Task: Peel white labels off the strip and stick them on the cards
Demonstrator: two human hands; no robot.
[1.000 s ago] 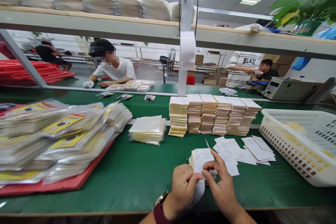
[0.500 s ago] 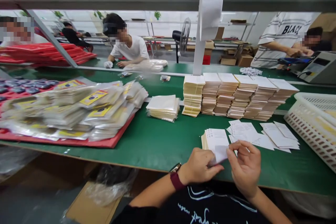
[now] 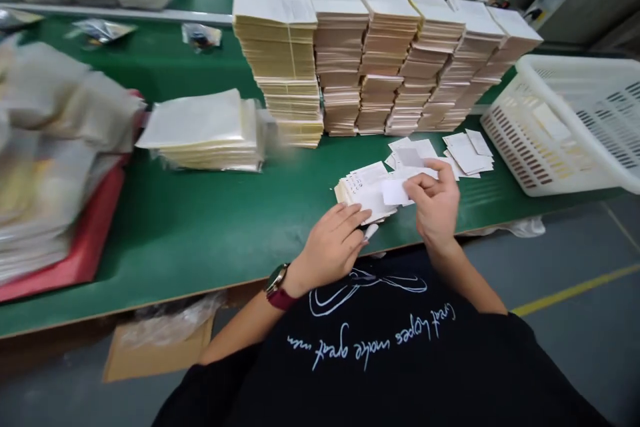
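My right hand [image 3: 437, 203] pinches a small white paper slip [image 3: 394, 192] between thumb and fingers, over the right side of a low stack of printed cards [image 3: 367, 180]. On the near left edge of that stack rests my left hand [image 3: 336, 237], its fingers stretched out and lying on the cards. A small white piece [image 3: 371, 232] shows by its thumb; what it is, I cannot make out. Just beyond my right hand lie loose white cards [image 3: 425, 148], partly covered by the fingers. Another loose pile of cards [image 3: 467, 152] is to their right.
Tall stacks of cards [image 3: 340, 47] stand in a row behind the hands. A white plastic basket [image 3: 520, 140] is at the right. Leftward lie a pile of bagged cards [image 3: 200, 123] and a red tray [image 3: 100, 233] heaped with clear packets. The green table's front edge is close to my body.
My view has tilted down and nearer the table. The left hand has let go of the paper and now lies on the card stack; the right hand holds a slip over it.
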